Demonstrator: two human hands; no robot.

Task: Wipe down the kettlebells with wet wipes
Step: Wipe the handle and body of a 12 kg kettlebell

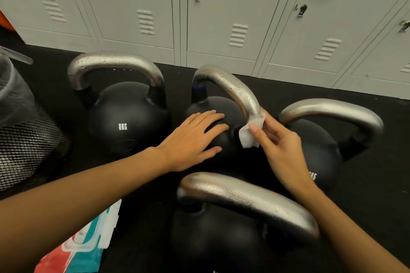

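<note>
Setting: four black kettlebells stand on a dark floor in front of a row of pale lockers.
Middle kettlebell: this is the one being worked on. It sits between the far-left kettlebell marked 8KG and the right kettlebell, with the near kettlebell in front of it.
Middle handle: silver, arching up and over to the right, with beads of water on it.
Left hand: it lies flat on the black ball of the middle kettlebell, fingers straight and spread, holding nothing and seemingly steadying the weight.
Right hand: its thumb and fingers pinch the wet wipe, folded round the lower right leg of the middle handle where it meets the ball.
Step in hand: by the look of it, wiping the handle of the middle kettlebell, at its right foot.
Progress: droplets also show on the far-left handle, so that one may already be done; the right handle looks dry. This is a judgement only.
Next move: likely to slide the wipe up and along the arch, keeping it wrapped round the bar, while the flat hand holds the ball against tipping.
Supplies: a pack of wipes lies near left, partly under the left forearm.
Bin: a mesh basket with a clear liner stands at the left edge.
</note>
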